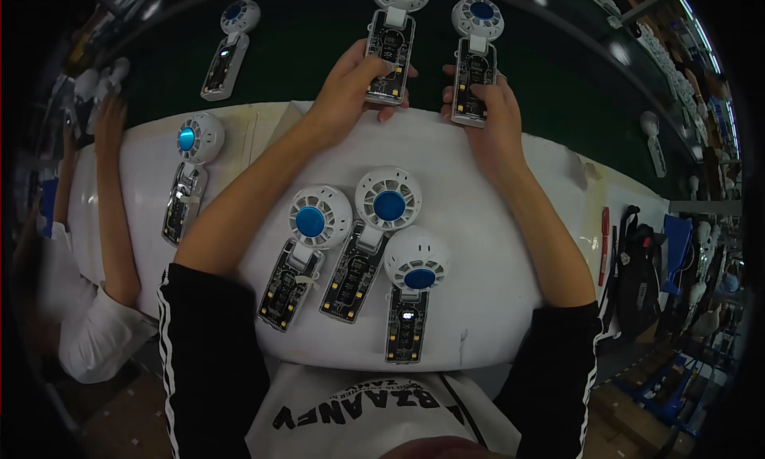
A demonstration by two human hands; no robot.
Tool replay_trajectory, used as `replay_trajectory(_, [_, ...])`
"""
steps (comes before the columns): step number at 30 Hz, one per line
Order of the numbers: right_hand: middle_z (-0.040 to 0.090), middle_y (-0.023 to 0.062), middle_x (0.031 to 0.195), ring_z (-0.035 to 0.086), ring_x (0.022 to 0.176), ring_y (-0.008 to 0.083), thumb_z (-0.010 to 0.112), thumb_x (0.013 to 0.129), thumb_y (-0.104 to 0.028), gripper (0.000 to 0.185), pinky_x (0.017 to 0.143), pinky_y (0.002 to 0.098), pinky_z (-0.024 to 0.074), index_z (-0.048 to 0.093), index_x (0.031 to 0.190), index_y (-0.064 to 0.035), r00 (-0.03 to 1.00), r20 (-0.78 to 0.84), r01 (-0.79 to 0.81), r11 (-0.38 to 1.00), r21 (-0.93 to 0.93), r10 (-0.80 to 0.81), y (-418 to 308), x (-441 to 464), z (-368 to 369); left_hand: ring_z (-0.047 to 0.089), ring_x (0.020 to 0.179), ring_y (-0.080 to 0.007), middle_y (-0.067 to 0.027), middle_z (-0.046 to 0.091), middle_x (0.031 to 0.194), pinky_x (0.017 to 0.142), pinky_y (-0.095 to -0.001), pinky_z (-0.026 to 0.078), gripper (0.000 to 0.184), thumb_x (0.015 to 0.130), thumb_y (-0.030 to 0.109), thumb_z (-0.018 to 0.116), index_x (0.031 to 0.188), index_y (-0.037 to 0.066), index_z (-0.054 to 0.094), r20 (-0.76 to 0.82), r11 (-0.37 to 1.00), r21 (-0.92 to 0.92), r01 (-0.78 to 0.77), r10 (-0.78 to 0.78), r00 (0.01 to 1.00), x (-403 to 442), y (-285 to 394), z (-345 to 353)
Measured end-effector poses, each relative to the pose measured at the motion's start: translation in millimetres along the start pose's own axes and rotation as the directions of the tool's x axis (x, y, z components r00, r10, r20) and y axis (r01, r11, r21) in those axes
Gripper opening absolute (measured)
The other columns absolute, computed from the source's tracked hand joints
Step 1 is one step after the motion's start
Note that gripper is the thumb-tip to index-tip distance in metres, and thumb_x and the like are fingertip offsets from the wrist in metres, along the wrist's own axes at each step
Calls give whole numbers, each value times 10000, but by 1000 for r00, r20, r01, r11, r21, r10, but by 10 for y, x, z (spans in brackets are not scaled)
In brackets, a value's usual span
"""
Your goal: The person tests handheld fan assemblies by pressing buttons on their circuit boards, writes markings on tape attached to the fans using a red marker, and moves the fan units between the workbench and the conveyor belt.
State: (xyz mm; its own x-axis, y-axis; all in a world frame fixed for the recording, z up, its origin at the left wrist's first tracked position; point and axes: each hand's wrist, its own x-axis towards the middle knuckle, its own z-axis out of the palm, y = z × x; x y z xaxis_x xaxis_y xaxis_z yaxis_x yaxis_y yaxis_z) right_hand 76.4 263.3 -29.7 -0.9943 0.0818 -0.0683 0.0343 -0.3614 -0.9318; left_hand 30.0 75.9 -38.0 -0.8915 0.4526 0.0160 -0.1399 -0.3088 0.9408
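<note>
My left hand (347,92) is wrapped round a handheld fan (390,49) with a clear circuit-board handle and a round white head, its thumb on the handle. To the right, my right hand (496,116) grips a similar fan (476,68), thumb on its lower handle. Both are held upright, side by side, over the far edge of the white surface. Nearer to me lie a fan with a blue centre (309,221), another beside it (388,206), and a third (420,279) whose small display is lit.
The white work surface (494,276) borders a dark green strip (299,49). More fans lie at left (199,138), far left (225,64) and far right (655,144). A red pen (605,240) and black bag (639,276) are at right. A co-worker's arm (115,212) reaches forward at left.
</note>
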Motion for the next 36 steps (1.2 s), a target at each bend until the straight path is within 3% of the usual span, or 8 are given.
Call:
replay_trajectory(14, [554,123,1053,597,799,162,429,840,-100,447,650,302,540,303,1256,1,988,128,93,993,-73,-84,87,45,-62,582,692,-214,-182,546,999,441,-286,418,359,814,142,377,1144,0,385,-12,1000,1,23,-23,1000,11,35,4])
replay_trajectory(17, [553,126,1048,597,797,160,431,835,-97,452,652,301,538,302,1258,-1,994,98,65,995,-77,-57,78,13,-49,613,698,-223,-165,577,982,447,-282,455,306,847,131,406,1132,24,369,25,999,-43,7,-6,1000,5,-5,-20])
replay_trajectory(19, [552,135,1057,595,815,166,426,832,-90,447,663,310,537,307,1255,-3,995,84,56,994,-93,-48,63,18,-32,596,710,-212,-171,548,997,448,-282,442,364,829,138,373,1169,10,381,4,998,60,-7,7,1000,-5,-11,0])
replay_trajectory(26, [521,186,1142,565,863,203,386,838,-75,383,708,332,511,359,1205,29,995,97,25,985,-171,-8,-11,-11,81,612,706,-176,-117,595,974,467,-248,477,354,866,151,392,1203,44,381,18,993,111,-45,43,999,-44,-24,-4])
replay_trajectory(29, [518,198,1142,561,855,214,377,837,-66,353,710,342,497,377,1174,38,998,65,29,995,-91,-23,1,-9,113,613,695,-170,-100,596,972,471,-248,473,342,876,169,406,1197,55,380,-15,991,136,-19,22,1000,-53,-17,5])
replay_trajectory(36, [519,201,1136,554,846,216,372,833,-59,363,705,347,486,379,1181,45,994,95,59,994,-90,-50,41,21,91,616,681,-178,-97,596,965,472,-254,463,305,885,188,442,1152,54,381,2,998,58,-16,16,1000,-44,-20,-28])
